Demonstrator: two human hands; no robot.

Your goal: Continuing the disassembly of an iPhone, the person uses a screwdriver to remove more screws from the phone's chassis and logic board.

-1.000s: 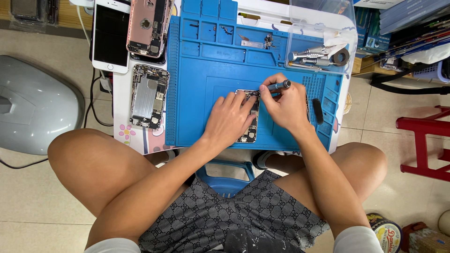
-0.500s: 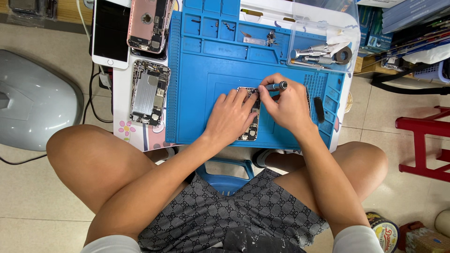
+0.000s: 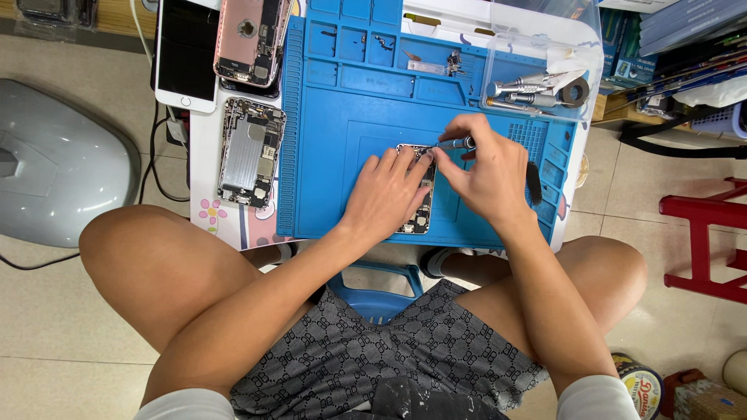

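Little has moved vs the earlier frame: both hands keep their spots, only the screwdriver tip sits a touch nearer the opened phone's top edge. Right hand pinches the screwdriver, shaft pointing to 9 o'clock. Left hand lies flat on the phone w/ fingers spread narrow, pressing it to the blue mat. Phone sits mid-mat. At 9 o'clock of the mat, a second opened phone; at 1 o'clock, a clear tray w/ tools.
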